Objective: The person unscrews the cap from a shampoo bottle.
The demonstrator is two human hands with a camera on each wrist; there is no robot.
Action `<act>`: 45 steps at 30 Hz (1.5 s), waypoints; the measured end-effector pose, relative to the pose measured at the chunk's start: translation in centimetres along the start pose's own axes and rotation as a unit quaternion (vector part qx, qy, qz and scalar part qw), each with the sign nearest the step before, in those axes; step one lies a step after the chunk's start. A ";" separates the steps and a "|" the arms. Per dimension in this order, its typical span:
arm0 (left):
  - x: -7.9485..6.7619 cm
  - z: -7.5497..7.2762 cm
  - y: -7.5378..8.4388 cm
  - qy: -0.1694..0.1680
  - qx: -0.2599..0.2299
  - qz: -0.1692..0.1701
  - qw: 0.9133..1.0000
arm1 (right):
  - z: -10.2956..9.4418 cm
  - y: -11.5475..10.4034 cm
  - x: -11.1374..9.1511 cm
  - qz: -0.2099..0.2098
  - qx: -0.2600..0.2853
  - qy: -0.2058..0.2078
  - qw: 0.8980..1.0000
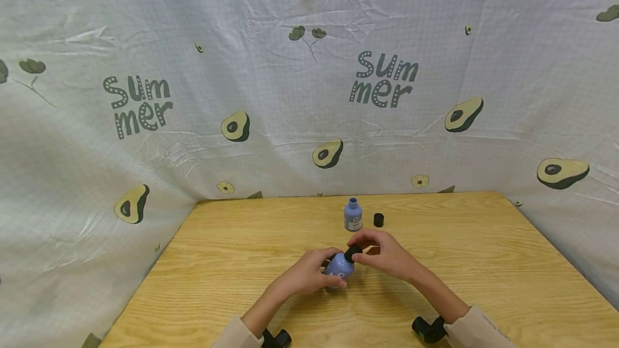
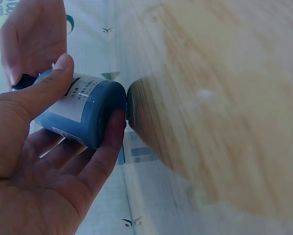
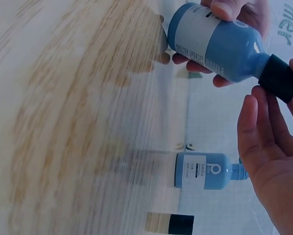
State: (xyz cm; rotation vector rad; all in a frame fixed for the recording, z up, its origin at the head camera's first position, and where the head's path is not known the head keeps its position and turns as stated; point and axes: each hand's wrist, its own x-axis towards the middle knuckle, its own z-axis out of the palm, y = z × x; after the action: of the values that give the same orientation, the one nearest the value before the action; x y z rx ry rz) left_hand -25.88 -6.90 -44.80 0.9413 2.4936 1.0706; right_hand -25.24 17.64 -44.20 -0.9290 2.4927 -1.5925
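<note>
A blue bottle (image 1: 340, 266) with a white label is tilted to the right, low over the table. My left hand (image 1: 309, 273) grips its body, thumb across the label side and fingers beneath, as the left wrist view shows. My right hand (image 1: 384, 254) pinches the black cap (image 3: 280, 78) at the bottle's neck between thumb and fingertips. Farther back stands a second blue bottle (image 1: 353, 216), upright, with its threaded neck bare. Just right of it a loose black cap (image 1: 379, 220) sits on the wood.
The light wooden table (image 1: 232, 240) ends at a hanging white cloth (image 1: 271, 79) printed with avocados and lettering. Black wrist devices show at both sleeves, one near the left cuff (image 1: 237, 334).
</note>
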 end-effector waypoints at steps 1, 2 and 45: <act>0.0 0.0 0.0 0.000 0.001 -0.001 1.000 | 0.0 0.0 0.0 -0.006 0.001 -0.002 1.000; 0.0 0.0 0.0 0.001 0.002 -0.001 1.000 | 0.0 0.0 0.0 -0.011 0.002 -0.005 1.000; 0.3 0.0 0.2 0.000 -0.005 -0.005 1.000 | -0.4 -0.3 0.0 -0.030 0.001 -0.007 1.000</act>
State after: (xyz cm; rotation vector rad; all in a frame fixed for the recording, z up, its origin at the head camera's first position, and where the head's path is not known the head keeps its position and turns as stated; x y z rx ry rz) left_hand -26.00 -6.63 -44.71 0.9245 2.4894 1.0785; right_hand -25.25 17.87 -43.75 -1.0199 2.4762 -1.6000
